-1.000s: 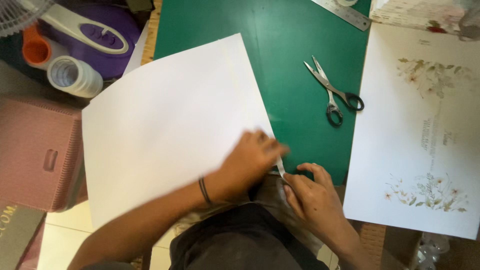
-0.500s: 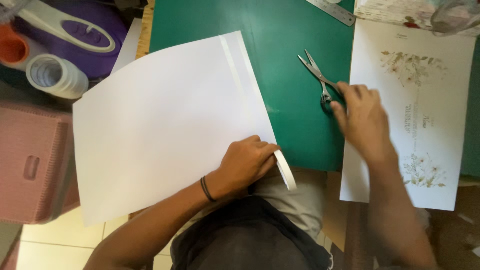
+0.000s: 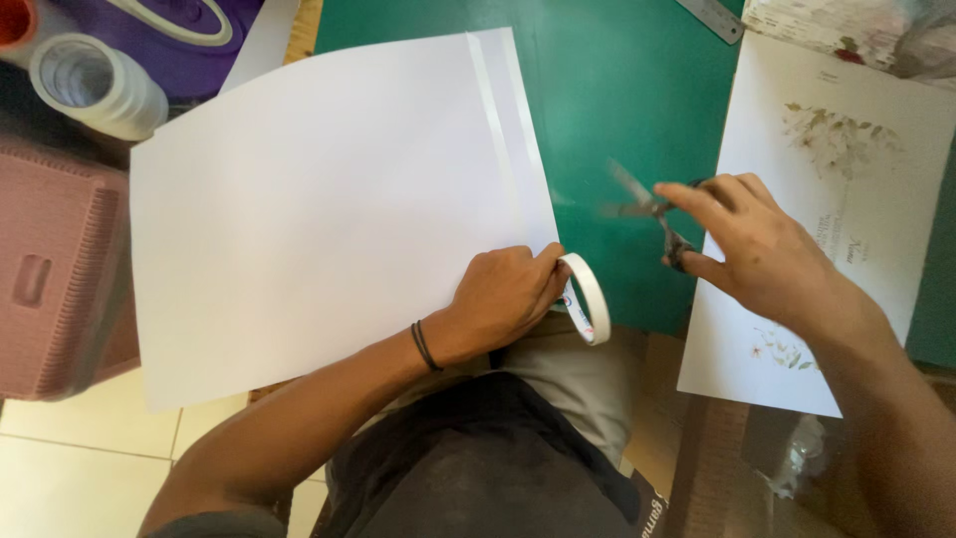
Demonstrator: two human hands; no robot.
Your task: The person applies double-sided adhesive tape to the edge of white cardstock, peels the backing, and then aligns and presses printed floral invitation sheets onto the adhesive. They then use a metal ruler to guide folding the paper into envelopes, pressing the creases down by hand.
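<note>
A green cutting mat [image 3: 637, 110] is seen covering the table top. On its left part a large white sheet [image 3: 319, 199] is laid, slightly turned, with a strip of white tape [image 3: 495, 130] stuck along its right edge; the sheet reaches over the near edge of the mat. On the right side a printed sheet with flowers [image 3: 846, 189] is placed, apart from the white one. A pink plastic basket [image 3: 55, 269] is found at the far left, below the table, and above it a big roll of clear tape [image 3: 95, 85] is seen. A metal ruler [image 3: 712, 18] is lying at the top edge.

The left hand [image 3: 503, 299] is pressed on the lower right corner of the white sheet, and a small roll of white tape [image 3: 588, 297] is held closed between its fingers, just past the corner. The scissors [image 3: 652, 214] are grasped by the right hand [image 3: 762, 249], fingers in the handles, above the mat between the two sheets; the blades are blurred.
</note>
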